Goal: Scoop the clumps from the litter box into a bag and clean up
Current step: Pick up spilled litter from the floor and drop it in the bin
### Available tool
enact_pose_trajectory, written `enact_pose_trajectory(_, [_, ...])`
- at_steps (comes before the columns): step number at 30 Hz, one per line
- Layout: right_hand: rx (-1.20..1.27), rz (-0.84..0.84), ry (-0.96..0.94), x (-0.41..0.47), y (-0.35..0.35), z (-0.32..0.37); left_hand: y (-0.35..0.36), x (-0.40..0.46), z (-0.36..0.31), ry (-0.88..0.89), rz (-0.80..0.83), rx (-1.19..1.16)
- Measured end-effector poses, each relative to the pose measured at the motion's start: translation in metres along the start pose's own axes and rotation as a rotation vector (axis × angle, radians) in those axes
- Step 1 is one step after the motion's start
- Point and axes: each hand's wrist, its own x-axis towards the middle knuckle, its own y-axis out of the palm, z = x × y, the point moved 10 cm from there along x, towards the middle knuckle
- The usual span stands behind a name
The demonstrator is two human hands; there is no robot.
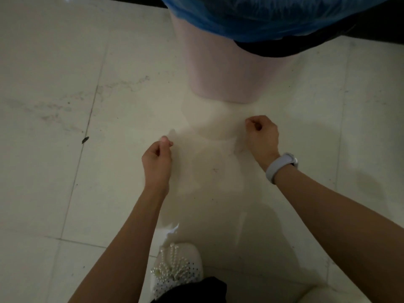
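1. Thin, clear, nearly transparent plastic bag (pixel 209 154): stretched between the two hands above the pale tiled floor (pixel 54 171), hanging toward the white bead-trimmed shoe (pixel 177 267); its outline is faint and its lower end is hard to trace.
2. Left hand (pixel 156 158): fingers curled, thumb and fingertips pinching the bag's upper left edge.
3. Right hand (pixel 261 136): fingers curled in a loose fist, pinching the upper right edge; a grey wristband (pixel 277 166) sits on that wrist.
4. Pale pink plastic bin (pixel 220 73): stands on the floor just beyond the hands, lined with a crinkled blue plastic liner (pixel 251 16); no litter box or scoop is visible here.
5. Handling, as a judgement: the film is very light, limp and slippery; it will cling to itself and collapse unless held apart; it likely tears under heavy, sharp-edged clumps.
6. Where to hold, as a judgement: at the rim on opposite sides, as now, with pinches close to the edge; support the bottom once it is loaded.
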Motion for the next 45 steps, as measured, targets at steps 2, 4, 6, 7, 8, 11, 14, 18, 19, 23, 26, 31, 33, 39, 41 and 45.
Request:
enact_pose_trajectory(2, [-0.056, 0.044, -0.079, -0.001, 0.008, 0.010, 0.015, -0.004, -0.002, -0.088, 0.071, -0.285])
enact_pose_trajectory(4, [-0.153, 0.101, -0.152, -0.001, 0.023, 0.020, 0.030, -0.004, -0.001, -0.200, 0.153, -0.517])
enact_pose_trajectory(6, [-0.229, 0.118, -0.194, 0.002, 0.034, 0.025, 0.040, -0.005, -0.002, -0.292, 0.254, -0.656])
enact_pose_trajectory(7, [-0.238, 0.112, -0.202, 0.004, 0.037, 0.026, 0.044, -0.006, -0.004, -0.325, 0.305, -0.697])
enact_pose_trajectory(8, [-0.239, 0.107, -0.197, 0.006, 0.039, 0.027, 0.047, -0.006, -0.006, -0.348, 0.345, -0.726])
enact_pose_trajectory(11, [-0.331, 0.111, -0.238, 0.011, 0.043, 0.027, 0.047, -0.005, -0.009, -0.383, 0.370, -0.767])
enact_pose_trajectory(14, [-0.582, 0.151, -0.422, 0.005, 0.053, 0.035, 0.046, 0.002, -0.004, -0.381, 0.315, -0.663])
enact_pose_trajectory(18, [-0.653, 0.100, -0.662, -0.014, 0.054, 0.040, 0.052, 0.018, -0.016, -0.085, 0.222, 0.011])
enact_pose_trajectory(19, [-0.675, 0.118, -0.708, -0.018, 0.056, 0.038, 0.057, 0.022, -0.024, 0.022, 0.189, 0.168])
enact_pose_trajectory(23, [-0.583, 0.126, -0.690, -0.018, 0.047, 0.034, 0.092, 0.021, -0.052, 0.294, 0.197, 0.502])
enact_pose_trajectory(26, [-0.519, 0.111, -0.674, -0.017, 0.046, 0.036, 0.110, 0.023, -0.063, 0.364, 0.193, 0.586])
enact_pose_trajectory(31, [-0.356, 0.121, -0.463, -0.014, 0.030, 0.021, 0.128, 0.028, -0.064, 0.403, 0.211, 0.643])
enact_pose_trajectory(33, [-0.173, 0.070, -0.311, -0.012, 0.006, 0.012, 0.132, 0.026, -0.065, 0.436, 0.194, 0.682])
enact_pose_trajectory(39, [0.821, -0.009, 0.351, 0.005, -0.038, -0.047, 0.133, 0.027, -0.065, 0.379, 0.148, 0.685])
enact_pose_trajectory(41, [1.002, 0.071, 0.450, 0.006, -0.036, -0.051, 0.136, 0.027, -0.066, 0.404, 0.156, 0.749])
enact_pose_trajectory(45, [0.521, 0.095, 0.309, 0.009, -0.049, -0.055, 0.141, 0.024, -0.065, 0.449, 0.200, 0.830])
